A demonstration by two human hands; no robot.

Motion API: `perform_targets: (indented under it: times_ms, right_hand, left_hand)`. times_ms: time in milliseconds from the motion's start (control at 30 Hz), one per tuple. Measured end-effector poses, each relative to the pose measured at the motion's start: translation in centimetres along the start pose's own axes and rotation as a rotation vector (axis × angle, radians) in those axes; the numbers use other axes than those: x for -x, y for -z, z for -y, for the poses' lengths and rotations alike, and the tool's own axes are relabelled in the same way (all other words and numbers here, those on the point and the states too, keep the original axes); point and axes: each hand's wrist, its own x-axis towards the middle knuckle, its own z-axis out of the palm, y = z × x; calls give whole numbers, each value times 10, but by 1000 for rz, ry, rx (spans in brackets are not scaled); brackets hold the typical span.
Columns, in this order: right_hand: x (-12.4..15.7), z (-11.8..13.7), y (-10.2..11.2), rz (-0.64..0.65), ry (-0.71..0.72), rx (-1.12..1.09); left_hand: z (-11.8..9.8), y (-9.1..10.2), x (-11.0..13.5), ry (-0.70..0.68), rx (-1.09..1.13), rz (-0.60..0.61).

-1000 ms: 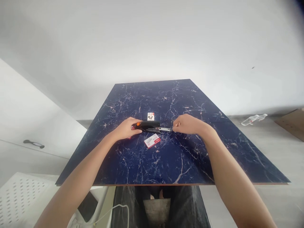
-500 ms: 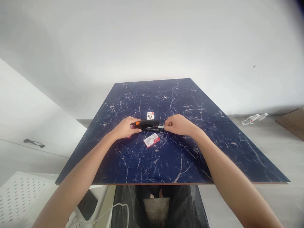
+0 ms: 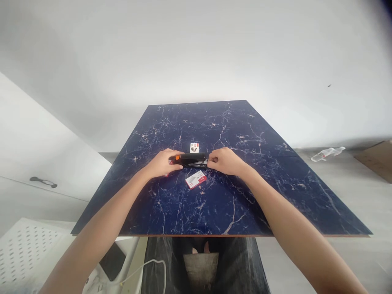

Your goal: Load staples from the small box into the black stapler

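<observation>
A black stapler with an orange spot lies on the dark blue marbled table. My left hand is closed round the stapler's left end. My right hand is closed at its right end, pinching the metal staple tray, which is almost fully inside the stapler. A red and white staple box lies just in front of the stapler. A small white packet lies just behind it.
The table's front edge runs near my body. To the left below it stand a white perforated surface and a white cable. A plastic bottle lies on the floor at the right, near brown cardboard.
My right hand has moved left toward the stapler, and the metal tray that stuck out has slid into it. My left hand has stayed on the stapler.
</observation>
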Motion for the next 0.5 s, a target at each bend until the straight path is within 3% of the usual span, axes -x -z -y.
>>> perform_targets:
  times_ms: [500]
  right_hand:
    - [-9, -8, -25, -91, 10, -25]
  left_hand:
    - [-12, 3, 0, 37, 14, -2]
